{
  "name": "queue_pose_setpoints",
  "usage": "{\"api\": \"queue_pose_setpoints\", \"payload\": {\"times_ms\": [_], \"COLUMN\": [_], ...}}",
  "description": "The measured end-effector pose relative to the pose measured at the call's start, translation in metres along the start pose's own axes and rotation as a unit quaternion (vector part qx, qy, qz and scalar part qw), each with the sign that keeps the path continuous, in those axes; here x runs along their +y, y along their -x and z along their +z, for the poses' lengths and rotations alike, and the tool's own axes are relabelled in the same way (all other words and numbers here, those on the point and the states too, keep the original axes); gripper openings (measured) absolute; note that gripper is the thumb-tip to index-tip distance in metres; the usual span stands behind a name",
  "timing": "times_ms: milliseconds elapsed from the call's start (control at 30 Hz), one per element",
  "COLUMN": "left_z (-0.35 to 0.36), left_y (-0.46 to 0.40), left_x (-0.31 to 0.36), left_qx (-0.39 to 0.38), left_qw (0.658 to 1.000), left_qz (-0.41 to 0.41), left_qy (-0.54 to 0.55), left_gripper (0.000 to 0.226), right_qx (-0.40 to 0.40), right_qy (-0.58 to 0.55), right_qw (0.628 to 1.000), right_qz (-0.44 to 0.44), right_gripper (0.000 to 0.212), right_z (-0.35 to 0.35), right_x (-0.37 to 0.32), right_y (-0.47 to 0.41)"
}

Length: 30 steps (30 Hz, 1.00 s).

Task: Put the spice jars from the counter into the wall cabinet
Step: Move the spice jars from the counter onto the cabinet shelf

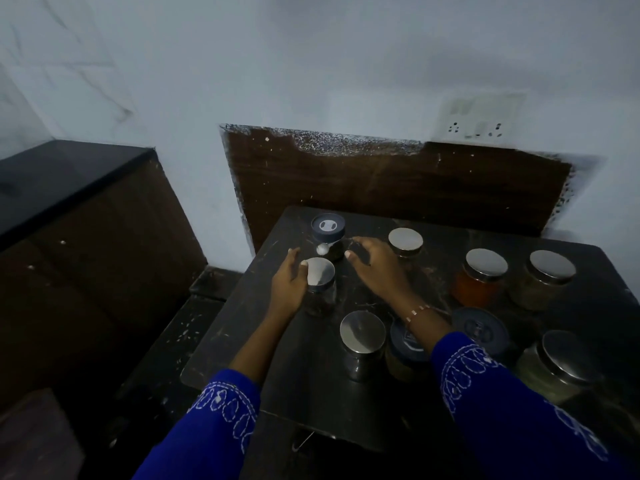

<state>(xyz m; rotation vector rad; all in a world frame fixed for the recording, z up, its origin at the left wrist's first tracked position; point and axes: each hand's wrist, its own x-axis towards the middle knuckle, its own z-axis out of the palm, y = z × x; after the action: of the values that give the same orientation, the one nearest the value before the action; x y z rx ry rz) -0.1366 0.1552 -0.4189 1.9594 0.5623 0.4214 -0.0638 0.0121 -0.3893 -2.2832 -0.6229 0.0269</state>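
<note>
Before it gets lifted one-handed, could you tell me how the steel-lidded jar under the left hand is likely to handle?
The steel-lidded jar looks like clear glass, so it is probably rigid, breakable and fairly heavy for its size. The left hand holds it near the smooth lid, which may be slippery; gripping the body seems safer. It stands taller than wide on the dark counter, so a sideways push could tip it.

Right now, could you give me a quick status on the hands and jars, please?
Left hand grips steel-lidded jar. Right hand open, reaching toward blue-lidded jar. Other jars crowd the counter.
</note>
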Motion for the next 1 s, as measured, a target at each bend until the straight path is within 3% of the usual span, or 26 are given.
{"api": "queue_pose_setpoints", "payload": {"times_ms": [167, 367, 500, 767, 867, 1000], "left_z": [0.012, 0.02, 0.022, 0.016, 0.014, 0.015], "left_y": [-0.015, -0.038, -0.05, -0.066, -0.068, -0.063], "left_x": [-0.017, -0.031, -0.045, -0.05, -0.037, -0.014], "left_qx": [0.005, 0.003, -0.019, -0.058, -0.059, -0.08], "left_qw": [0.999, 0.993, 0.983, 0.941, 0.959, 0.982], "left_qz": [-0.053, -0.102, -0.15, -0.204, -0.12, 0.066], "left_qy": [0.013, 0.058, 0.108, 0.262, 0.25, 0.155], "left_gripper": [0.043, 0.043, 0.042, 0.04, 0.036, 0.044], "right_qx": [-0.077, -0.249, -0.285, -0.169, -0.086, 0.051], "right_qy": [-0.005, 0.008, 0.029, -0.016, -0.049, -0.13], "right_qw": [0.997, 0.967, 0.956, 0.981, 0.987, 0.973], "right_qz": [0.016, 0.052, 0.062, 0.092, 0.125, 0.182], "right_gripper": [0.044, 0.087, 0.103, 0.089, 0.086, 0.069], "right_z": [0.012, 0.047, 0.072, 0.087, 0.064, 0.029], "right_x": [0.009, 0.022, 0.027, 0.02, 0.011, -0.01], "right_y": [-0.018, -0.042, -0.052, -0.061, -0.064, -0.071]}}
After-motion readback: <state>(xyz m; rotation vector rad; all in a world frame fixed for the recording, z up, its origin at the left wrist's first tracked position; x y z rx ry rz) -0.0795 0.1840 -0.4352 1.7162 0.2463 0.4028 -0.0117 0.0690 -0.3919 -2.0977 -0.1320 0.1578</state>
